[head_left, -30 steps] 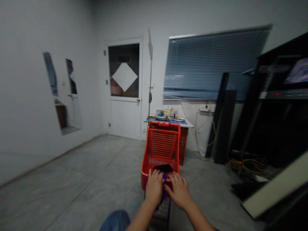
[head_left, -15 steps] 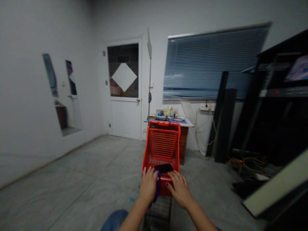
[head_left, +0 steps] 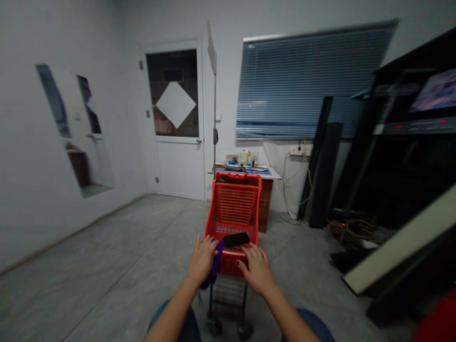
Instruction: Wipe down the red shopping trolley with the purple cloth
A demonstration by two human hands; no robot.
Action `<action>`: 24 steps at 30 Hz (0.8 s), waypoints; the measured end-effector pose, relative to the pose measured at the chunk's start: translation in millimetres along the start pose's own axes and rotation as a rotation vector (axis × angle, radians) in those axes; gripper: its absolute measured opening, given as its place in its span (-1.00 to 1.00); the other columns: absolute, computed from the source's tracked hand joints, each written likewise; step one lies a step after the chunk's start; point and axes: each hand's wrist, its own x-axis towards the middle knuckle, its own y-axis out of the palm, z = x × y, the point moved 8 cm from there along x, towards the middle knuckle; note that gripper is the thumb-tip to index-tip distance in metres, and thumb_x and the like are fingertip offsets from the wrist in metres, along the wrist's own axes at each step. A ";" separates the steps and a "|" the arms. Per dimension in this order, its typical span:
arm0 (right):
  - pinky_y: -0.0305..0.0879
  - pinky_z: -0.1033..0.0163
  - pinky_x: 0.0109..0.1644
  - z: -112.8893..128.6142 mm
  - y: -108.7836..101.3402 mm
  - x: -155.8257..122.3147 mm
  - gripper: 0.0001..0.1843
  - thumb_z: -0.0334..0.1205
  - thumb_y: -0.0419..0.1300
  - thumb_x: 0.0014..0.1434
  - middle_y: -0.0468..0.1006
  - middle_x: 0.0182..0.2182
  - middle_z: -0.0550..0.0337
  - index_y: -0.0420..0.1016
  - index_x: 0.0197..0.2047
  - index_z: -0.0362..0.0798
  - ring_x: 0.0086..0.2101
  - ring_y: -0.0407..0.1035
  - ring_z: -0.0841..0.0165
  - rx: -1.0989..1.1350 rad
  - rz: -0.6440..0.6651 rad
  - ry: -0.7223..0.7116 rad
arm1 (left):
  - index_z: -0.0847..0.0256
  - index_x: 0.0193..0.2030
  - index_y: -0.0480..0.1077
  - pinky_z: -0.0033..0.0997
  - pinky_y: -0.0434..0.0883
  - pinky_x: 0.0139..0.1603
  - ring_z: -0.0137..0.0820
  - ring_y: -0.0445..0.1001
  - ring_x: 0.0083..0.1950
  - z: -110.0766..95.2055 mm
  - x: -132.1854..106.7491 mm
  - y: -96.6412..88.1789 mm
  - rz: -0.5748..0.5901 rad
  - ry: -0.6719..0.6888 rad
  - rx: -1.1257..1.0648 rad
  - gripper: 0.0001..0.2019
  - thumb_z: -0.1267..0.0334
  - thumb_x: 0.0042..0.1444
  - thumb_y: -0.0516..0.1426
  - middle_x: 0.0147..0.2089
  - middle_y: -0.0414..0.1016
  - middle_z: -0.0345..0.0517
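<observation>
A small red shopping cart [head_left: 235,209] stands on the grey floor in front of me. My left hand [head_left: 202,259] is closed over the cart's near rim, with a purple thing [head_left: 215,256] under its fingers. My right hand [head_left: 257,269] rests on the same rim with its fingers curled over it. A black flat object [head_left: 236,239] lies in the cart just past my fingers. My knees in blue jeans show at the bottom.
A low table [head_left: 265,176] with clutter stands against the wall behind the cart. A white door [head_left: 176,128] is at the back left, blue blinds [head_left: 306,80] to its right. Black panels [head_left: 320,161] and dark shelving [head_left: 409,156] with cables fill the right side.
The view has shifted, so the cart and the room sit a little further left and lower. Both hands stay on the cart's rim, and the cart's wheels and my knees now show.
</observation>
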 end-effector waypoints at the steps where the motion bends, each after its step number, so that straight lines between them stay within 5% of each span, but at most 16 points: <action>1: -0.13 0.00 0.38 4.2 1.2 -1.1 -0.42 0.10 -0.07 0.34 0.39 0.21 0.03 0.36 0.25 -0.04 0.29 0.09 0.15 0.006 -0.015 0.011 | 0.10 0.19 0.35 0.19 -0.04 0.43 -0.17 0.27 0.35 3.0 0.8 0.0 0.003 0.002 -0.014 -0.63 0.35 0.27 0.01 0.26 0.42 0.01; 7: -0.18 0.01 0.41 29.9 20.9 -6.6 -0.35 0.17 -0.05 0.31 0.35 0.25 0.06 0.31 0.30 -0.03 0.31 0.05 0.12 0.038 -0.035 0.025 | 0.12 0.05 0.44 0.26 -0.05 0.41 -0.17 0.34 0.29 16.8 7.7 -5.1 0.037 -0.070 -0.084 -0.69 0.34 0.31 -0.06 0.12 0.52 -0.05; 12: -0.21 0.05 0.43 35.4 17.0 10.3 -0.34 0.14 -0.16 0.36 0.15 0.36 0.17 0.10 0.40 0.01 0.35 -0.02 0.25 0.039 0.078 -0.132 | 0.11 0.08 0.42 0.19 -0.07 0.44 -0.25 0.38 0.24 -14.3 -0.8 4.4 0.024 -0.006 -0.112 -0.70 0.32 0.32 -0.04 0.11 0.52 -0.07; 15: -0.20 0.01 0.42 12.2 -2.4 29.2 -0.36 0.08 -0.17 0.38 0.09 0.38 0.10 0.12 0.40 -0.06 0.36 -0.08 0.23 -0.038 0.059 -0.054 | 0.07 0.11 0.40 0.17 -0.09 0.45 -0.28 0.38 0.23 -25.9 -5.9 9.3 0.012 0.046 -0.131 -0.70 0.29 0.32 -0.03 0.13 0.51 -0.09; 19: -0.22 -0.01 0.42 2.2 -6.4 40.2 -0.39 0.08 -0.15 0.37 0.23 0.33 0.10 0.26 0.33 -0.07 0.35 -0.06 0.21 -0.051 0.070 -0.085 | 0.06 0.14 0.39 0.19 -0.09 0.45 -0.26 0.36 0.26 -2.0 -1.0 8.1 0.029 0.030 -0.147 -0.68 0.30 0.32 -0.04 0.15 0.51 -0.11; 24: -0.18 0.01 0.41 18.9 8.8 41.2 -0.39 0.09 -0.12 0.36 0.27 0.31 0.10 0.29 0.31 -0.05 0.35 -0.06 0.17 -0.003 0.021 -0.057 | 0.13 0.07 0.43 0.23 -0.08 0.43 -0.19 0.37 0.26 37.9 12.5 1.1 0.004 -0.111 -0.129 -0.68 0.31 0.32 -0.07 0.12 0.53 -0.06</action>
